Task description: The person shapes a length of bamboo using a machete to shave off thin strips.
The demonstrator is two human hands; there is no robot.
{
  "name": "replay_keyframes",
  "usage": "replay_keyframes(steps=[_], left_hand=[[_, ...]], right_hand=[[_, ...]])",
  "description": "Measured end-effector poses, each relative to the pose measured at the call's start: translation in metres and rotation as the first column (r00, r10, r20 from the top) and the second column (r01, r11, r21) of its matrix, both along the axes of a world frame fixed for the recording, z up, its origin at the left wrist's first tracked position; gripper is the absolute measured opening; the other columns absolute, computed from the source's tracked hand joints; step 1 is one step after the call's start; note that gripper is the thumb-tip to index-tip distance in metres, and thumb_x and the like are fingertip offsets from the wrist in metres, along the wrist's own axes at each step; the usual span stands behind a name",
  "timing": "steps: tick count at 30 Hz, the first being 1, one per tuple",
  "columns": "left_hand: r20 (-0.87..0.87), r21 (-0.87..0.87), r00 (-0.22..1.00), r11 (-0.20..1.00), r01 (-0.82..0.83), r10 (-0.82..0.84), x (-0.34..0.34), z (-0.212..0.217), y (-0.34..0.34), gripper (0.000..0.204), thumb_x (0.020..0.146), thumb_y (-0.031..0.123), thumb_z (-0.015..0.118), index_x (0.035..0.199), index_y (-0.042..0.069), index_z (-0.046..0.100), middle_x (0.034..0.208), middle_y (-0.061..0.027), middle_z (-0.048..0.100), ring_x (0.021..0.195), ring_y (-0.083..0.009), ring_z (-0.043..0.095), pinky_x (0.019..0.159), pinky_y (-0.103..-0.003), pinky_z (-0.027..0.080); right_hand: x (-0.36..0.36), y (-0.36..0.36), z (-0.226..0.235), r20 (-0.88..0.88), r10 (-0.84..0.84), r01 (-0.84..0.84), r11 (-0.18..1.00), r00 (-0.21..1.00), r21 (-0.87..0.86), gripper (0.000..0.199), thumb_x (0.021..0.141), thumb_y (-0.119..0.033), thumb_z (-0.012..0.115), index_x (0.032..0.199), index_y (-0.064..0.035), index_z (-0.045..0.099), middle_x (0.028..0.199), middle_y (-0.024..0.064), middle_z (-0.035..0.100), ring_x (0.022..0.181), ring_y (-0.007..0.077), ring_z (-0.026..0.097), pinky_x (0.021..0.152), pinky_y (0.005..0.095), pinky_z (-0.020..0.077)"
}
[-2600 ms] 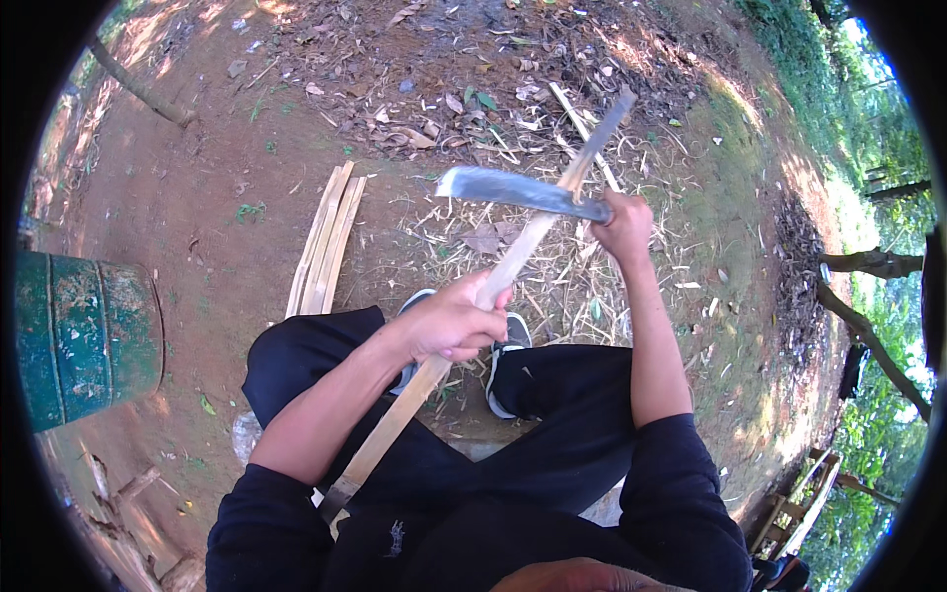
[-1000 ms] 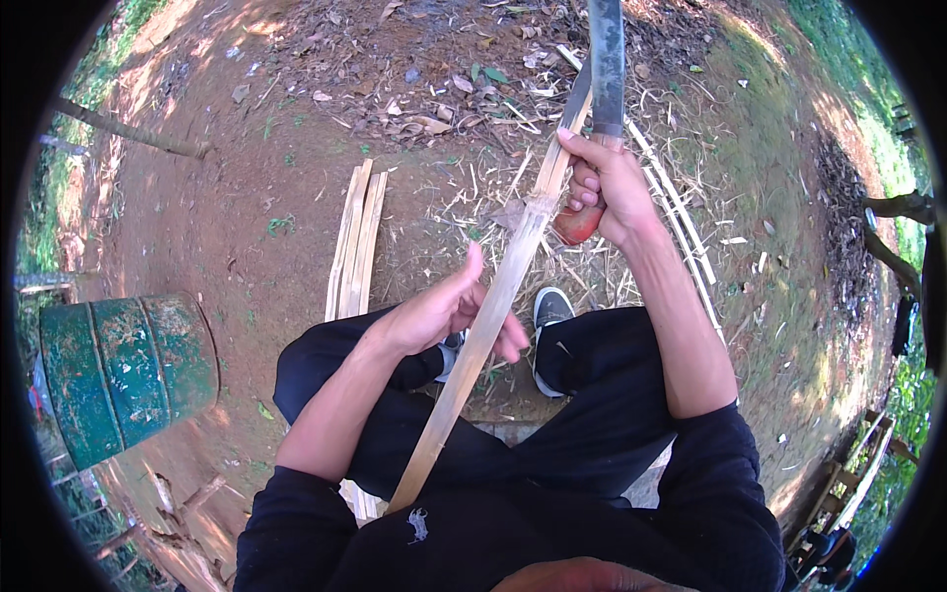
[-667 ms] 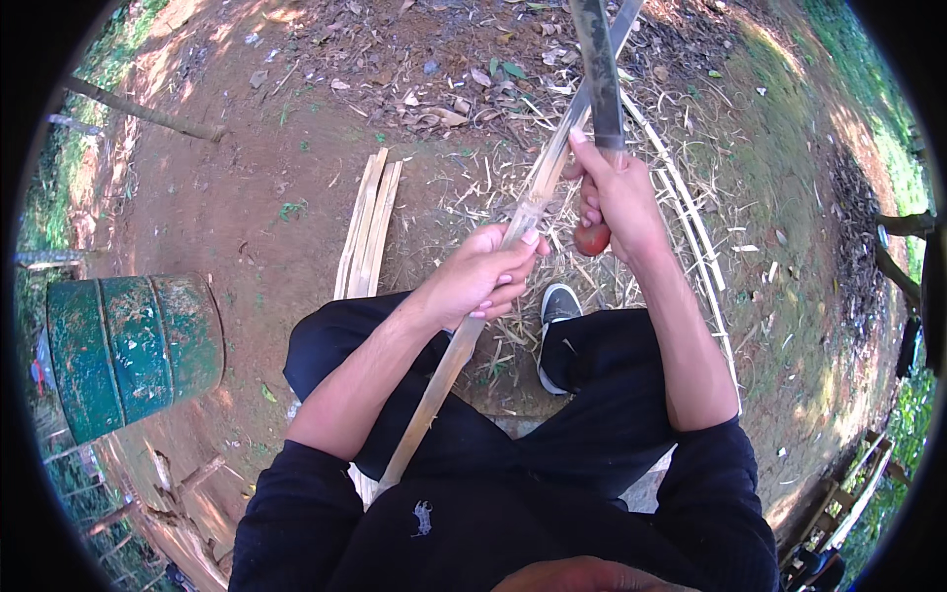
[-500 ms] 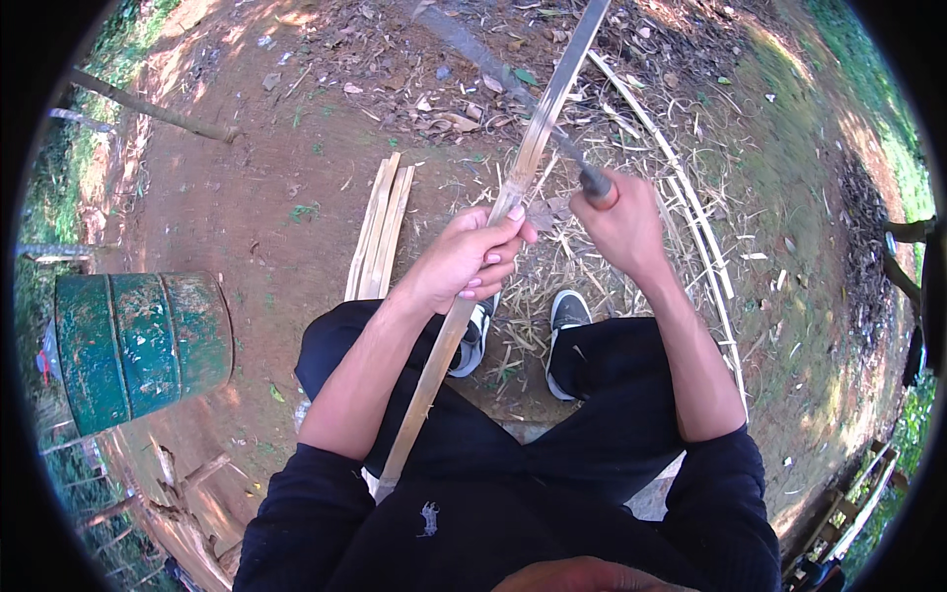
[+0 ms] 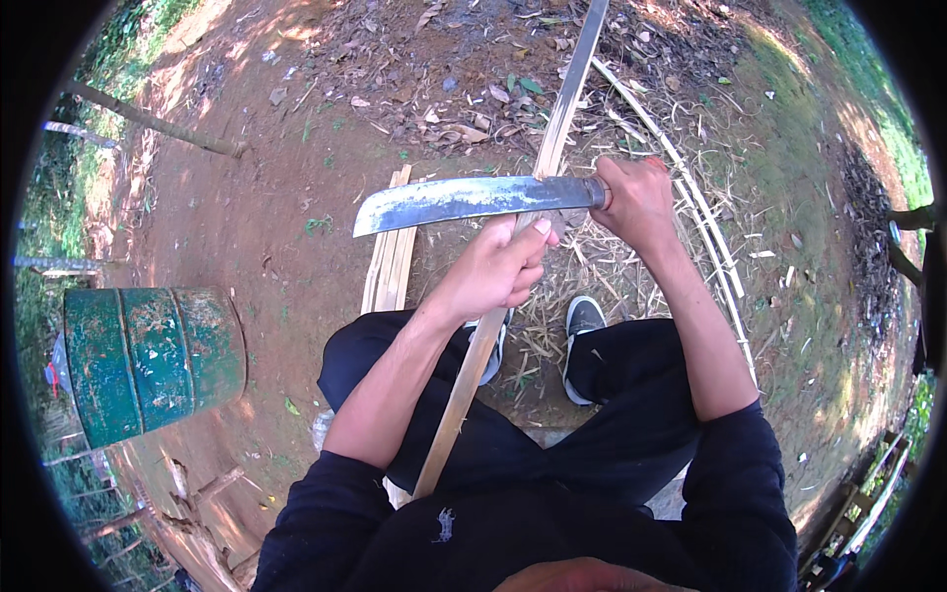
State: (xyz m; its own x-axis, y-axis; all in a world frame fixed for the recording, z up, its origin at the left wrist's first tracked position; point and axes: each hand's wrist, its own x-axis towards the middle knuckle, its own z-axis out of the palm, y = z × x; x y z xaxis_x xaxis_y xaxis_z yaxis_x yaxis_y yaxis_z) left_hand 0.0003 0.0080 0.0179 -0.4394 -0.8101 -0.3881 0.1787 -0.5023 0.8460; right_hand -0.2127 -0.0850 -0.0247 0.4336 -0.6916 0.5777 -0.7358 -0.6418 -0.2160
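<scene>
One left hand (image 5: 498, 268), centre of the frame: fingers closed around a long bamboo strip (image 5: 459, 409), the thumb lying just below the blade. The strip: pale, flat, slanting from the top edge, right of centre, down to the person's front at lower centre. One right hand (image 5: 636, 202), right of centre, upper half: clenched on the handle of a machete, its reddish end showing beside the fist. Machete blade (image 5: 444, 204): broad, grey, worn bright in patches, lying nearly level across the strip and pointing to the left of the frame; whether it touches the strip cannot be told. Cut strips (image 5: 395, 261), left of centre: several, side by side on the soil, partly behind the blade. Thin pale strips (image 5: 695, 192), right of centre: long, curved in view. Shavings (image 5: 582, 247): scattered around the shoes (image 5: 586, 316). One drum (image 5: 158, 360), left edge: green, rusted, ribbed.
</scene>
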Motion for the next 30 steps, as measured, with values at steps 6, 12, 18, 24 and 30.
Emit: replay_keyframes(steps=[6, 12, 18, 24, 30], left_hand=[[0.055, -0.002, 0.998, 1.0, -0.019, 0.019, -0.001, 0.004, -0.001, 0.03, 0.107, 0.032, 0.043, 0.108, 0.003, 0.048, 0.067, 0.0085, 0.029, 0.048, -0.0001, 0.025, 0.039, -0.019, 0.021], [0.09, -0.003, 0.995, 1.0, -0.031, 0.031, 0.002, 0.005, -0.004, 0.027, 0.107, 0.031, 0.044, 0.109, 0.004, 0.048, 0.067, 0.0087, 0.029, 0.048, -0.0002, 0.025, 0.039, -0.019, 0.02], [0.096, 0.057, 0.993, 0.997, 0.058, -0.063, 0.01, 0.011, 0.015, 0.023, 0.106, 0.028, 0.045, 0.106, 0.005, 0.048, 0.063, 0.0098, 0.03, 0.046, 0.0001, 0.025, 0.037, -0.02, 0.02], [0.317, 0.005, 0.947, 0.999, 0.042, -0.041, 0.006, -0.006, 0.001, 0.024, 0.106, 0.027, 0.045, 0.105, 0.004, 0.052, 0.061, 0.0095, 0.031, 0.045, -0.0008, 0.025, 0.037, -0.021, 0.02], [0.279, 0.015, 0.96, 1.0, -0.015, 0.011, 0.0, -0.008, 0.003, 0.028, 0.107, 0.031, 0.04, 0.108, 0.005, 0.051, 0.061, 0.0084, 0.031, 0.043, -0.001, 0.025, 0.035, -0.021, 0.021]], right_hand=[[-0.003, -0.011, -0.007, -0.024, -0.002, 0.0, 0.996, 1.0, -0.085, 0.023, 0.065, -0.013, 0.075, 0.072, -0.0103, 0.053, 0.06, 0.006, 0.057, 0.055, 0.0271, 0.06, 0.053, 0.0408, 0.0455], [0.0, -0.025, -0.023, -0.005, -0.103, 0.102, 0.991, 0.995, -0.091, 0.015, 0.072, -0.013, 0.07, 0.07, -0.0094, 0.056, 0.056, 0.0069, 0.058, 0.05, 0.0258, 0.061, 0.05, 0.0411, 0.0464], [-0.121, -0.068, -0.001, -0.197, -0.854, 0.821, 0.361, 0.482, 0.444, 0.033, 0.091, -0.032, 0.055, 0.101, -0.0053, 0.072, 0.098, 0.0255, 0.07, 0.089, 0.0449, 0.069, 0.08, 0.0501, 0.0545], [-0.101, -0.039, 0.016, 0.009, -0.847, 0.75, 0.476, 0.532, 0.46, 0.032, 0.083, -0.027, 0.059, 0.09, 0.0011, 0.072, 0.081, 0.0269, 0.069, 0.082, 0.0418, 0.069, 0.08, 0.0492, 0.0525], [-0.053, -0.026, 0.017, 0.185, -0.456, 0.363, 0.849, 0.871, 0.384, 0.013, 0.084, -0.018, 0.066, 0.082, -0.0051, 0.07, 0.056, 0.0068, 0.062, 0.047, 0.0167, 0.059, 0.05, 0.0329, 0.0482]])
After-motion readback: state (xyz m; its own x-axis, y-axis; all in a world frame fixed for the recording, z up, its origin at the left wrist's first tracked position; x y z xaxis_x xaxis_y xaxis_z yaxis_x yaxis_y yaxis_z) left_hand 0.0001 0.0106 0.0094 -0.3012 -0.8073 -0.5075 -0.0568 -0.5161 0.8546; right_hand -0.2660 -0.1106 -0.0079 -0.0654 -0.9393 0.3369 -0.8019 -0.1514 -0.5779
